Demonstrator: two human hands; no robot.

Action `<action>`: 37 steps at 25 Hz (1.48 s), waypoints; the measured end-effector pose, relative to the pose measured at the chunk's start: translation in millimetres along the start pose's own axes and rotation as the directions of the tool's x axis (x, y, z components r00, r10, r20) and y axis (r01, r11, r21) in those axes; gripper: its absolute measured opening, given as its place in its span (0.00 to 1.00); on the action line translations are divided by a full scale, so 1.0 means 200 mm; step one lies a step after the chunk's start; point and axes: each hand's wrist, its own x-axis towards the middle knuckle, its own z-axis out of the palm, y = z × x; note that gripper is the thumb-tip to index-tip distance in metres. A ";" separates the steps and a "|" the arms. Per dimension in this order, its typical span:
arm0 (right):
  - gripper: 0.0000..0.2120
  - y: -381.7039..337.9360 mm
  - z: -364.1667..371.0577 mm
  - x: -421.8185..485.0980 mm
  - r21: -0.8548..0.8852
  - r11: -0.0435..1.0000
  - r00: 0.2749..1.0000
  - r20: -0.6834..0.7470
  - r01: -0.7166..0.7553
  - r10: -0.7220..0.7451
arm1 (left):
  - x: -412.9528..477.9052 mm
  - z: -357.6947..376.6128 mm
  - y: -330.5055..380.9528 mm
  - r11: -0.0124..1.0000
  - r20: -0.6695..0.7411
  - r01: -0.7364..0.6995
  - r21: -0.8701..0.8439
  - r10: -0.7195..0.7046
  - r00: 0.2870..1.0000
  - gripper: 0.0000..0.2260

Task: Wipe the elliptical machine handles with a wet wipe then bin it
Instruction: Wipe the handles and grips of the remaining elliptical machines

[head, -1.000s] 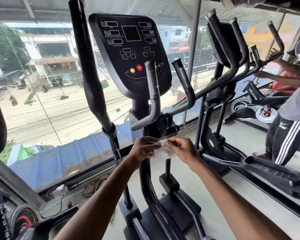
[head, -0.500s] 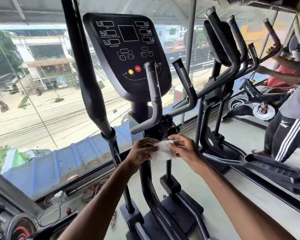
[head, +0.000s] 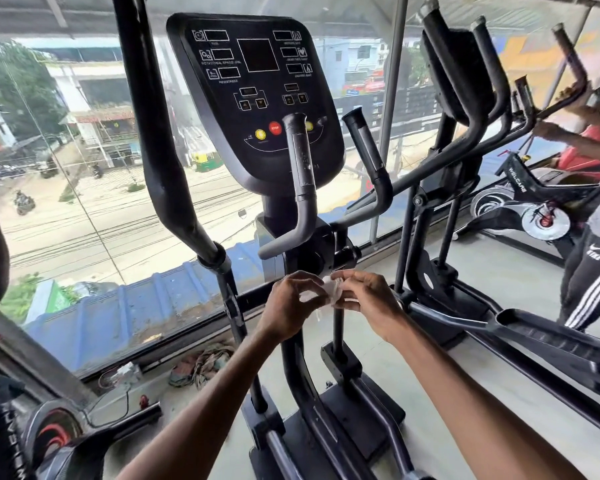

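Observation:
A black elliptical machine stands right in front of me, its console [head: 257,95] facing me. Two short fixed handles rise below the console: the left one [head: 302,174] and the right one [head: 368,157]. A long moving handle [head: 156,140] runs up on the left. Below the fixed handles, my left hand [head: 291,306] and my right hand [head: 368,299] both pinch a small white wet wipe [head: 331,289] between their fingertips. The wipe is bunched between the hands and touches no handle.
A second elliptical [head: 465,98] stands close on the right, its pedal arm [head: 551,334] reaching toward me. A person in striped track trousers [head: 593,271] is at the far right. A glass wall [head: 66,202] is ahead; another machine [head: 49,434] is at lower left.
The wipe, held stretched out between both hands half a second ago, is now bunched smaller between the fingertips. The view has shifted closer to the machine.

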 end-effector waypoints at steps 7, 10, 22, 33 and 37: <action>0.14 0.05 -0.14 0.00 -0.287 0.954 0.996 0.063 0.081 -0.066 | 0.00 0.05 0.14 0.776 0.058 0.334 -0.534 -0.361 0.931 0.02; 0.11 0.06 -0.19 -0.02 -0.481 0.865 0.986 0.151 0.139 -0.075 | 0.00 0.06 0.17 0.775 0.065 0.378 -0.506 -0.403 0.913 0.03; 0.11 0.03 -0.25 -0.04 -0.460 0.874 0.938 0.347 0.157 0.014 | 0.04 0.02 0.21 0.763 0.175 0.397 -0.510 -0.360 0.916 0.06; 0.13 0.06 -0.20 -0.05 -0.371 0.928 0.875 0.463 0.048 0.140 | 0.01 -0.06 0.19 0.863 0.194 0.313 -0.396 -0.254 0.947 0.07; 0.14 0.07 -0.19 -0.02 -0.282 0.959 0.924 0.361 -0.023 0.128 | -0.08 -0.05 0.17 0.700 0.360 0.487 -0.523 -0.337 0.870 0.20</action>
